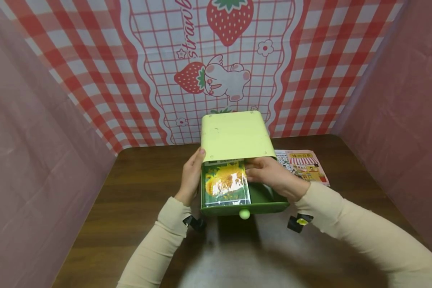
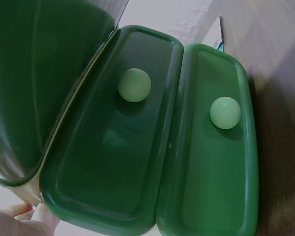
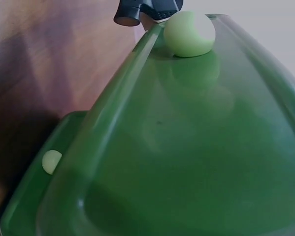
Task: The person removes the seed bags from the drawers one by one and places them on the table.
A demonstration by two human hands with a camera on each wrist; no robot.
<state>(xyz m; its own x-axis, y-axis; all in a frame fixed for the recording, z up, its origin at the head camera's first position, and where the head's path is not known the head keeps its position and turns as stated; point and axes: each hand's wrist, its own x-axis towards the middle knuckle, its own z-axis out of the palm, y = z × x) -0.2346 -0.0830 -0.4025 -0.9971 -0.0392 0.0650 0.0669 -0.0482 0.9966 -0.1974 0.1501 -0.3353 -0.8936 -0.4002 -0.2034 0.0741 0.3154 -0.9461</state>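
A pale yellow-green cabinet (image 1: 235, 134) with green drawers stands on the table. Its top drawer (image 1: 264, 209) is pulled out. Inside, at the left, lies a glossy packet (image 1: 227, 184) with a sunflower picture, its far end under the cabinet's top. My right hand (image 1: 268, 174) reaches into the drawer, fingertips and thumb at the packet's right edge; part of the fingers is hidden under the cabinet. My left hand (image 1: 192, 174) rests against the cabinet's left side, thumb up by the front corner. Two lower drawers, a middle one (image 2: 113, 142) and a bottom one (image 2: 211, 167), are closed.
To the right of the cabinet lie printed cards (image 1: 306, 166), one showing a striped awning. Behind hangs a red-and-white checked cloth (image 1: 317, 72) with strawberries. Pink curtains (image 1: 392, 104) close off both sides of the wooden table (image 1: 140, 180).
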